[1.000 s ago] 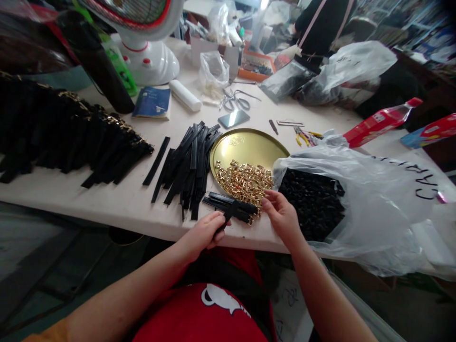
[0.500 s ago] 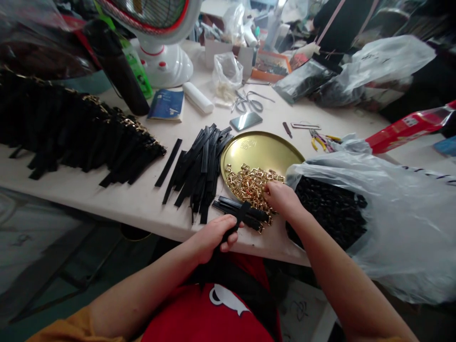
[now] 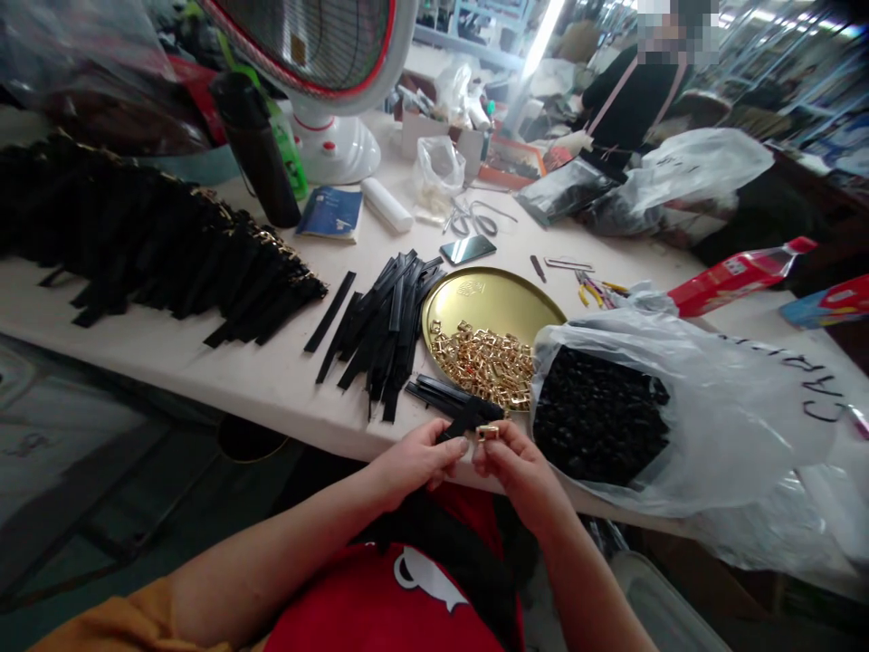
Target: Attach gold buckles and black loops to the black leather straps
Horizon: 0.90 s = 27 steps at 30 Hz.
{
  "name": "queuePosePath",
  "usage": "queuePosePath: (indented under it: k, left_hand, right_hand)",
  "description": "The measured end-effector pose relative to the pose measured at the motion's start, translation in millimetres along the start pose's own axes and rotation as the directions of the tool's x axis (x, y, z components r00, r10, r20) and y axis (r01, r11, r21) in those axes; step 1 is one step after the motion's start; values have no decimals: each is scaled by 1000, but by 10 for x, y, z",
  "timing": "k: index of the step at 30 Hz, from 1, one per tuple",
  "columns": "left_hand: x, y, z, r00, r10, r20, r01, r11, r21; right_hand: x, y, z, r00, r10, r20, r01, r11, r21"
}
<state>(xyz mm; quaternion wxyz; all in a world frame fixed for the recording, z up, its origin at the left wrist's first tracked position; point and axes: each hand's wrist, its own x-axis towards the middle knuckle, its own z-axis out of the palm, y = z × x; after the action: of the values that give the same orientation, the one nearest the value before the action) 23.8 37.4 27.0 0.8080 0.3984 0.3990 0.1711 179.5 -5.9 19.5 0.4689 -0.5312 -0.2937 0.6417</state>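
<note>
both hands pinch a black strap and gold buckle.

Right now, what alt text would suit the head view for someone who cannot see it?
A person's left hand pinches a black strap while the right hand holds a gold buckle beside its end, at the edge of a table. Behind lie a gold tray of buckles, loose straps and a plastic bag of black pieces.
</note>
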Motion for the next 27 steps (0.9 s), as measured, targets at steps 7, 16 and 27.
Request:
queuePosePath:
  k: [7, 16, 27]
  left_hand:
    - [-136, -147, 20, 977, 195, -92, -148, 916, 372]
    - [-236, -186, 58, 998, -13, -58, 31, 943, 331]
    - [-179, -261, -14, 999, -46, 3, 44, 969, 243]
  right_hand:
    - [-270, 242, 255, 983, 147, 113, -169, 960, 222]
    - [-364, 432, 115, 999, -29, 29, 30, 999, -40]
    - [-439, 418, 128, 991, 80, 103, -94, 985, 145]
